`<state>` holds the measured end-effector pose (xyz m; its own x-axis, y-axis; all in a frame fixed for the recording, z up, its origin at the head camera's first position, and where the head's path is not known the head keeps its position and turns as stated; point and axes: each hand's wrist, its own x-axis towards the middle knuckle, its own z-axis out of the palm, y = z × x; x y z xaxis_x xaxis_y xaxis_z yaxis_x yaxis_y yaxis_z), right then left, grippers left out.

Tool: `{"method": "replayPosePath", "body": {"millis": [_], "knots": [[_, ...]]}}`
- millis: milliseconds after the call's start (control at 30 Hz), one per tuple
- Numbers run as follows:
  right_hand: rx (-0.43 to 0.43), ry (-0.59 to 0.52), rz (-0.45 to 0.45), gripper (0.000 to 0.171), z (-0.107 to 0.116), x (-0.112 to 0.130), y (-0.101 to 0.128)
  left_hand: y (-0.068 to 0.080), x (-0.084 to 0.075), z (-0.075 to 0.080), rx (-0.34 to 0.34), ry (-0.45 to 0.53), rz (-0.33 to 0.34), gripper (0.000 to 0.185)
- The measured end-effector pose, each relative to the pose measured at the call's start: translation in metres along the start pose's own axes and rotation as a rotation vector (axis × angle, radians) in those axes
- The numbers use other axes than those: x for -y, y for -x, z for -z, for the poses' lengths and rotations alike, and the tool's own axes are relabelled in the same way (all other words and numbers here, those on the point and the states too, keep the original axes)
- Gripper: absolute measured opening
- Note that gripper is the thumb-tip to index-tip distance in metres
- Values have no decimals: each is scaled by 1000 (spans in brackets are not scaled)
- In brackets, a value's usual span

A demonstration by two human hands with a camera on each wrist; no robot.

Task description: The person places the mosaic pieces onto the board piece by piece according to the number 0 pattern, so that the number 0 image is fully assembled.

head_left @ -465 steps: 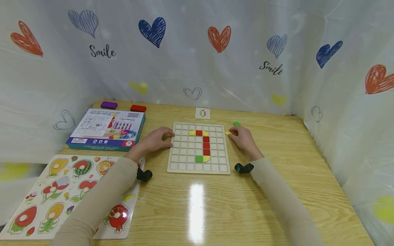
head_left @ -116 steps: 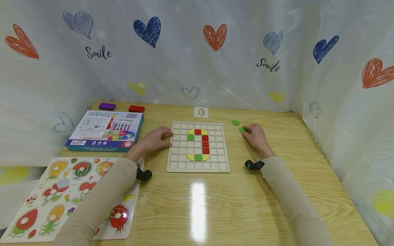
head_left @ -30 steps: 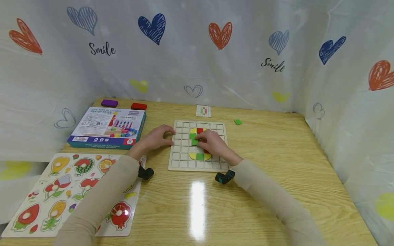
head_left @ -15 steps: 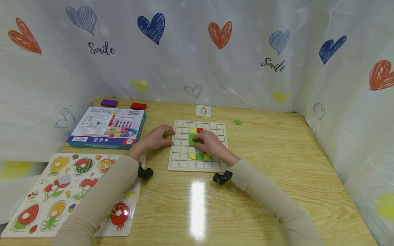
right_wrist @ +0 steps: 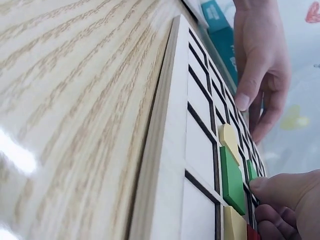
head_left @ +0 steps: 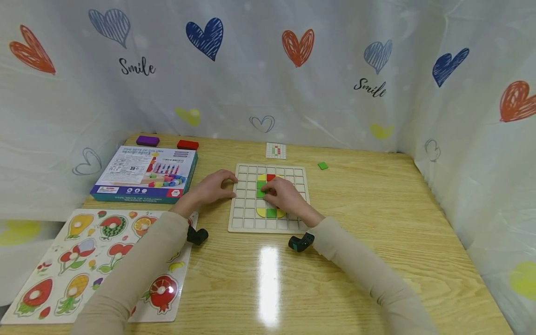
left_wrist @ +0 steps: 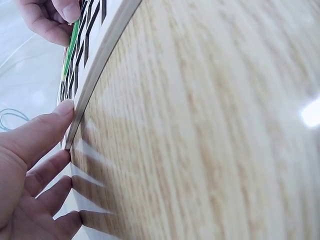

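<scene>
A wooden grid board (head_left: 247,224) lies mid-table, bearing red, green and yellow tiles. My left hand (head_left: 212,188) rests its thumb and fingertips against the board's left edge; in the left wrist view the thumb (left_wrist: 45,131) touches the rim. Reaching over the board, my right hand (head_left: 289,197) has thumb and fingers on a green square tile (head_left: 260,193), which lies in a cell below another green tile (head_left: 261,185). A red tile (head_left: 271,177) shows at the top and a green one (head_left: 271,213) at the bottom, between yellow rounded pieces. The right hand hides the red column.
A loose green tile (head_left: 323,165) lies right of the board. Behind stands a small pattern card (head_left: 276,150). On the left are a beads box (head_left: 144,174), a fruit puzzle (head_left: 79,260), and purple (head_left: 148,140) and red (head_left: 187,144) blocks. A patterned curtain (head_left: 251,70) surrounds the table.
One second ago the right hand held the green tile over the grid; now it lies in its cell under the fingers. Earlier that tile was right of the board. The left hand stays put.
</scene>
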<state>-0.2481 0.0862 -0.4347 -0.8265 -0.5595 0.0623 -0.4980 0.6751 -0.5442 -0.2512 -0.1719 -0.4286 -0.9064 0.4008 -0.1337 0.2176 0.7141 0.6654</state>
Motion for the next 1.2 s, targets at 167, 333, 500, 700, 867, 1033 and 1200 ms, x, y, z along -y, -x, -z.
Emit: {"method": "replayPosePath", "body": {"millis": [167, 333, 500, 700, 867, 1033, 1200], "knots": [[-13, -42, -5, 22, 0, -1, 1, -1, 2, 0, 4, -2, -7, 40], [-56, -142, -64, 24, 8, -9, 6, -1, 3, 0, 1, 2, 0, 40], [-138, -233, -196, 27, 19, -30, 19, -1, 3, 0, -4, -4, -4, 41], [-238, -353, -385, 35, 35, -68, 38, -1, 2, -1, -8, 4, -9, 41], [-330, -278, -457, 41, 53, -102, 47, 0, 4, -1, -7, 15, -4, 41], [-370, -245, -545, 45, 68, -126, 53, -1, 5, -3, -8, -3, -8, 41], [-344, -199, -528, 49, 76, -139, 50, 0, 3, -2, -9, 1, -4, 41]]}}
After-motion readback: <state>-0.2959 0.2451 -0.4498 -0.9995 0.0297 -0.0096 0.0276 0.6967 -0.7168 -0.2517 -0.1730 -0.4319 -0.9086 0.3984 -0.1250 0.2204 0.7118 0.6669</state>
